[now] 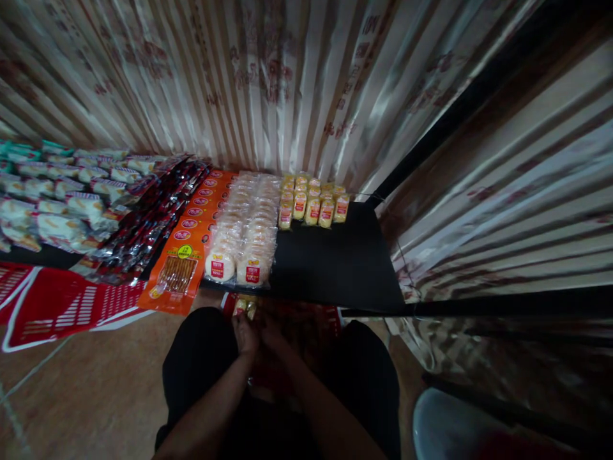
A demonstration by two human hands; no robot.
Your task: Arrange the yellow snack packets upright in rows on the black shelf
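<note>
Low between my knees, my left hand (246, 335) has its fingers closed on small yellow snack packs (243, 306) with red labels, just below the shelf's front edge. Close on its right is my right hand (272, 333), dim and partly hidden, so its fingers cannot be made out. Both hands are over a dark red basket (332, 314) whose contents are too dark to name. On the black shelf (340, 268) above stand similar yellow snack packs (313, 209) in short rows. Left of these are two rows of round, clear-wrapped crackers (253, 268).
Orange snack bags (179, 271) overlap beside the crackers, then dark shiny packets (143, 223) and white packets (71, 198). A red and white basket (62, 303) is at the lower left. Striped curtain (287, 83) hangs behind; a pale tub (440, 428) sits lower right.
</note>
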